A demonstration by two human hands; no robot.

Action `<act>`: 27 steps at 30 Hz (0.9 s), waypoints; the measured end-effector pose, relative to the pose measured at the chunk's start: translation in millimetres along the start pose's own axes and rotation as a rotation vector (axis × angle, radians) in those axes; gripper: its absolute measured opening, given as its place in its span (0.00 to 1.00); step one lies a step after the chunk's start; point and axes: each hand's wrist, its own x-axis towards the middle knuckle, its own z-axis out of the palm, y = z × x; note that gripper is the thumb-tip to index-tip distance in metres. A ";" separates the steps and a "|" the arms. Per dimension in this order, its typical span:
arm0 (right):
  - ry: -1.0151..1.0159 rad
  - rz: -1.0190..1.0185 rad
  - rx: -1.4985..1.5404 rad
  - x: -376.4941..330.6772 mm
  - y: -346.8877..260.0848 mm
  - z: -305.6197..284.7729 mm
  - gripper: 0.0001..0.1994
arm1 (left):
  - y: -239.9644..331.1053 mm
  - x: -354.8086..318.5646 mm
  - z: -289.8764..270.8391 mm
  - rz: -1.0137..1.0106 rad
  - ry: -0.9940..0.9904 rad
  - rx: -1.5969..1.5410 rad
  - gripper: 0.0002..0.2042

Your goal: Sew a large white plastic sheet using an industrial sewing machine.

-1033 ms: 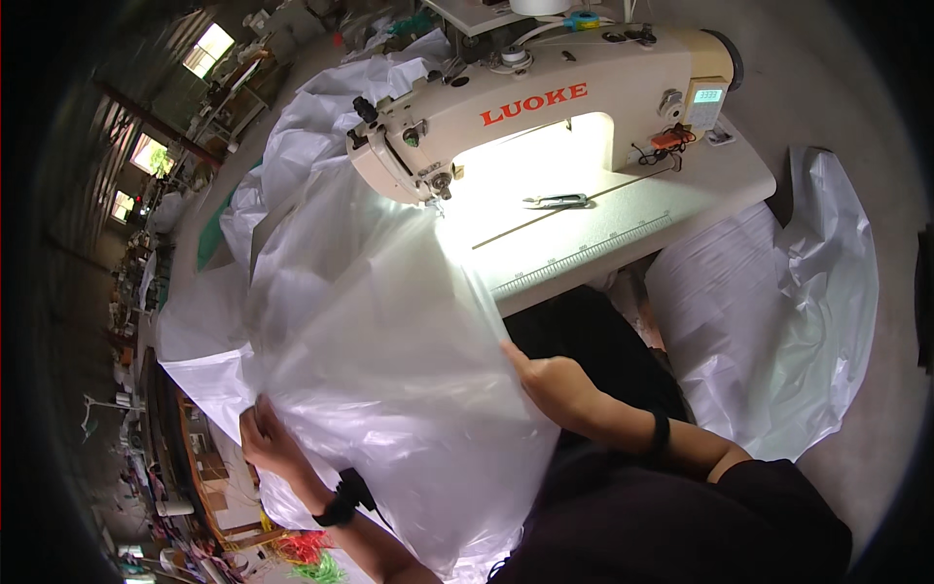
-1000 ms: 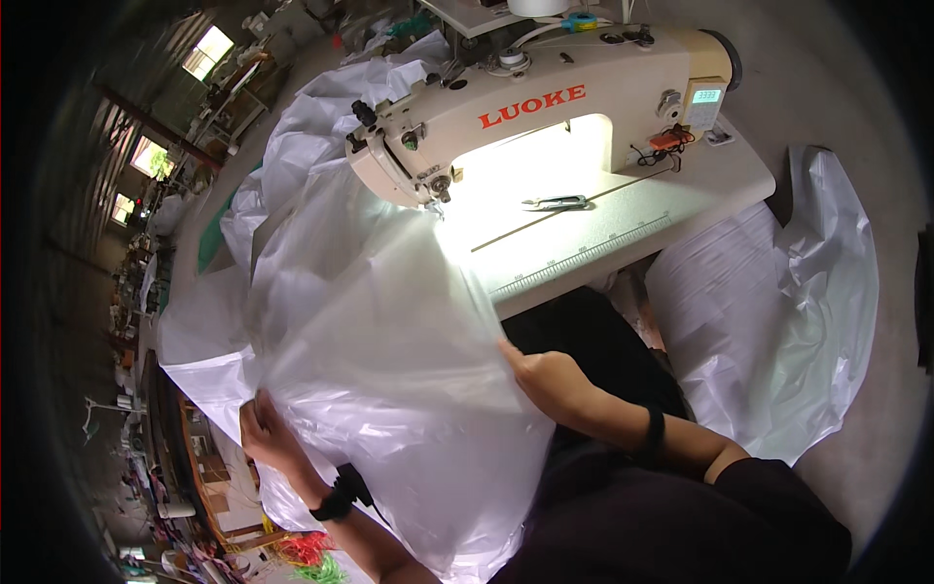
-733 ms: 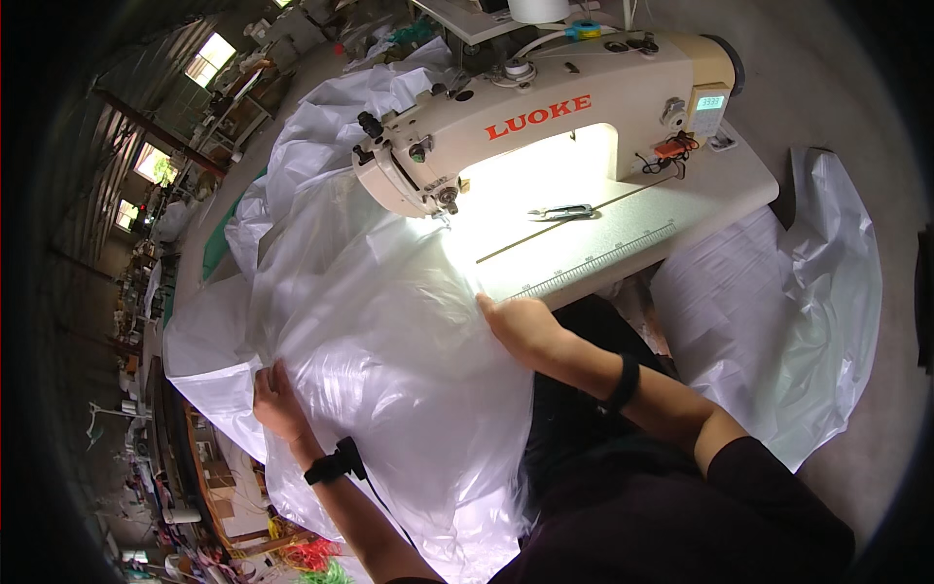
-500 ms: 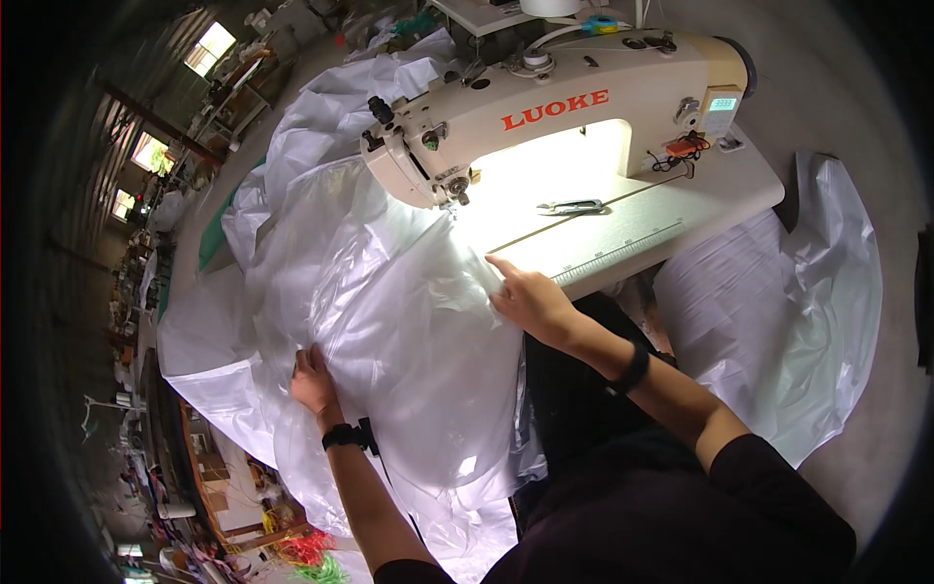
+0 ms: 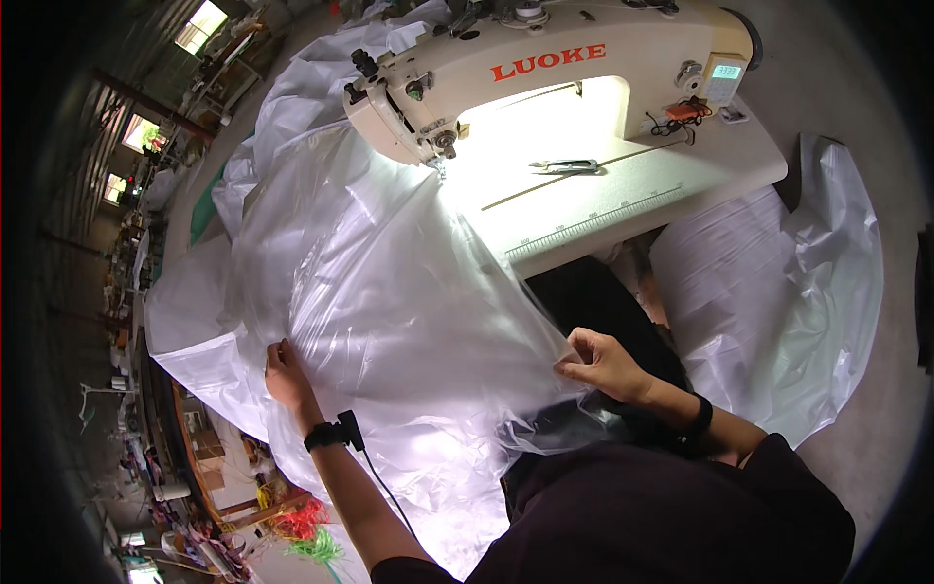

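A large white, semi-clear plastic sheet spreads from under the head of a sewing machine down across my lap. My right hand pinches the sheet's right edge between thumb and fingers, drawn out over my dark clothing. At the sheet's left part, my left hand has its fingers bent together on the film; a fold may be between them. The machine's needle area sits over the sheet's upper corner. Thread snips lie on the lit machine bed, apart from both hands.
More white sheeting hangs off the right side of the machine. A red strand bundle and a green one lie at lower left. A cable trails from my left wristband. Cluttered shelving lines the far left.
My right hand has moved from beside the machine bed toward me and right, closing on the sheet's edge and stretching it. My left hand has shifted slightly left. The machine appears higher in view.
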 end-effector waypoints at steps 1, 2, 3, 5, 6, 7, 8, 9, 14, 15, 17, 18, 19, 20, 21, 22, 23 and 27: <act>0.037 -0.032 -0.160 -1.0 -2.1 0.4 0.14 | 3.0 -3.9 -2.8 0.002 0.001 -0.004 0.09; 0.040 -0.033 -0.162 0.9 -1.0 1.1 0.14 | 4.6 -11.0 -7.6 -0.001 0.064 -0.071 0.10; 0.063 -0.049 -0.109 2.3 2.6 0.8 0.15 | 12.0 -18.8 -16.6 0.001 0.126 -0.139 0.12; 0.086 -0.091 -0.002 4.0 12.6 0.6 0.17 | 20.7 -42.8 -36.5 0.055 0.215 -0.107 0.14; 0.091 -0.090 0.001 0.5 2.4 1.4 0.17 | 27.0 -58.5 -50.2 0.056 0.263 -0.101 0.14; 0.122 -0.043 -0.080 -5.9 -17.0 4.4 0.16 | 31.8 -77.5 -64.1 0.055 0.312 -0.090 0.14; 0.154 0.002 -0.161 -9.7 -28.4 6.5 0.16 | 33.5 -98.6 -75.5 0.018 0.288 -0.169 0.14; 0.170 -0.098 -0.258 -12.1 -26.5 5.0 0.13 | 37.0 -121.4 -88.1 -0.018 0.266 -0.249 0.14; 0.227 -0.188 -0.167 -13.4 -44.5 -0.1 0.15 | 82.7 -227.5 -86.9 -0.435 -1.641 -1.127 0.14; 0.270 -0.266 -0.242 -14.6 -52.9 2.2 0.16 | 104.5 -245.7 -77.1 -0.299 -1.647 -0.903 0.15; 0.299 -0.359 -0.317 -16.6 -60.7 10.6 0.18 | 79.7 -299.3 -19.0 -0.259 -1.363 -1.256 0.16; 0.242 -0.350 -0.565 -18.2 -60.1 9.7 0.21 | 72.2 -312.6 -3.0 -0.313 -1.206 -1.542 0.19; 0.184 -0.337 -0.815 -19.4 -59.9 7.2 0.24 | 89.2 -297.2 1.3 -0.609 -1.003 -1.918 0.22; 0.187 -0.339 -0.817 -19.5 -56.8 8.5 0.24 | 106.6 -278.8 5.6 -0.916 -0.732 -2.257 0.27; 0.175 -0.349 -0.845 -19.8 -52.0 6.8 0.26 | 108.2 -258.6 1.0 -1.124 -0.527 -2.011 0.30; 0.154 -0.363 -0.867 -19.3 -47.2 7.3 0.29 | 100.5 -233.5 -10.2 -1.295 -0.315 -1.739 0.33; 0.120 -0.312 -0.915 -19.7 -48.9 11.9 0.31 | 103.7 -210.1 -29.1 -1.203 -0.044 -1.472 0.34; -0.029 -0.383 -1.290 -8.7 -48.9 45.5 0.32 | 79.1 -136.2 -104.8 -0.545 0.279 -1.103 0.32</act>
